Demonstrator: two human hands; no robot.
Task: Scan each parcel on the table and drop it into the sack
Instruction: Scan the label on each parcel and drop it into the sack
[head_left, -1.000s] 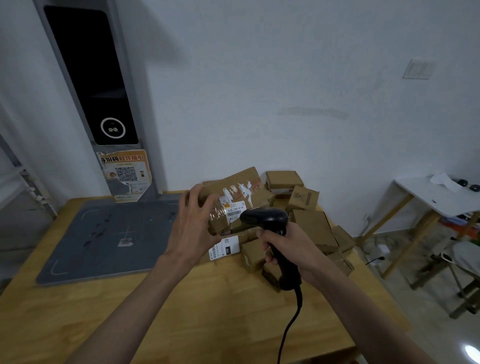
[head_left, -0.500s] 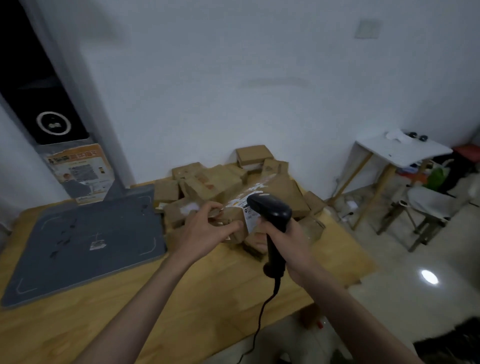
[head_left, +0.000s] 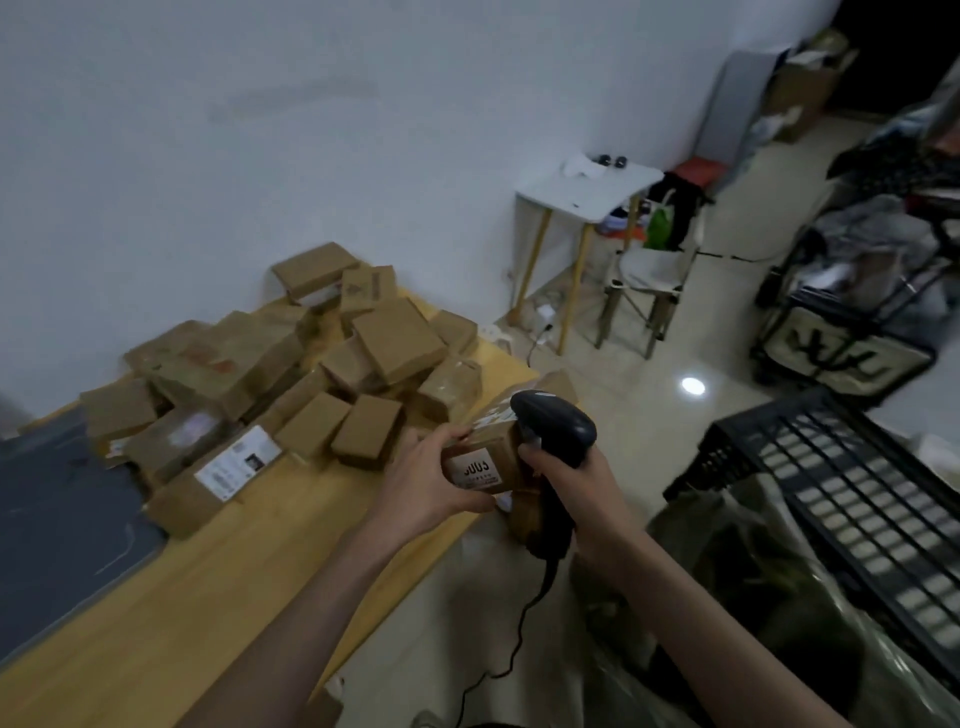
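Note:
My left hand (head_left: 423, 480) grips a brown cardboard parcel (head_left: 480, 462) with a small white label, held past the table's right edge. My right hand (head_left: 582, 493) grips a black corded barcode scanner (head_left: 556, 431), its head right above the parcel. A pile of several brown parcels (head_left: 291, 374) lies on the wooden table (head_left: 182, 597) against the wall. A dark olive plastic sack (head_left: 769, 597) stands open on the floor at lower right, below my right forearm.
A grey mat (head_left: 57, 514) covers the table's left part. A black plastic crate (head_left: 852, 499) stands beside the sack. A small white side table (head_left: 587, 192), a folding chair (head_left: 649, 270) and a loaded cart (head_left: 852, 322) stand on the tiled floor.
The view has swung right and down toward the sack. My left hand has carried the parcel from over the pile to beyond the table's right edge, with the scanner moving along.

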